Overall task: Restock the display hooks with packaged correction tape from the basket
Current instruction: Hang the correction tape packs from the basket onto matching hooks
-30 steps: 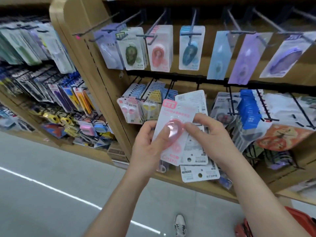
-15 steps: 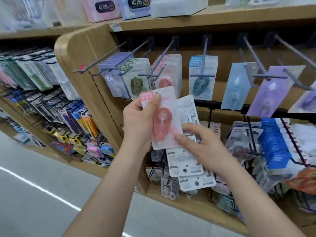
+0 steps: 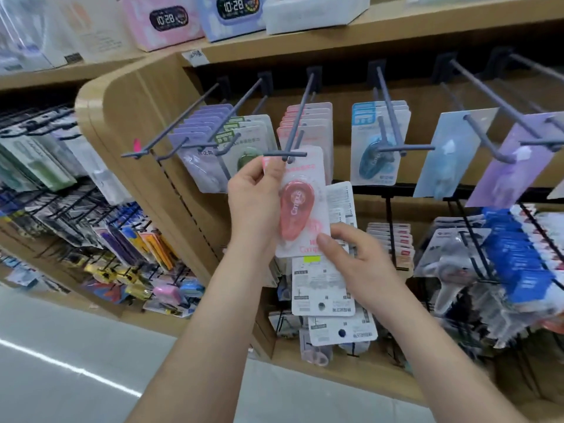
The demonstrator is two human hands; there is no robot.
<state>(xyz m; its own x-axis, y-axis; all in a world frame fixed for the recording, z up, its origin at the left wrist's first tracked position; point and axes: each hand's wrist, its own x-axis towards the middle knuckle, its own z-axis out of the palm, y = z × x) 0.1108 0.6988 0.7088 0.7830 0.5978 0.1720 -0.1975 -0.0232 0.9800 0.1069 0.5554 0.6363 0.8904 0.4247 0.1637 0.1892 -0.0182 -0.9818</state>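
Both bare forearms reach up and away from the near edge, the left forearm (image 3: pixel 195 346) steep, the right forearm (image 3: pixel 442 361) slanting in from the right. The left hand (image 3: pixel 254 206) is the higher one, its back toward the camera, thumb and curled fingers pinching the top left corner of a pink carded correction tape pack (image 3: pixel 300 206). The right hand (image 3: pixel 360 264) sits lower and to the right, fingers wrapped behind a fan of white card-backed packs (image 3: pixel 320 288), thumb pressed on their front.
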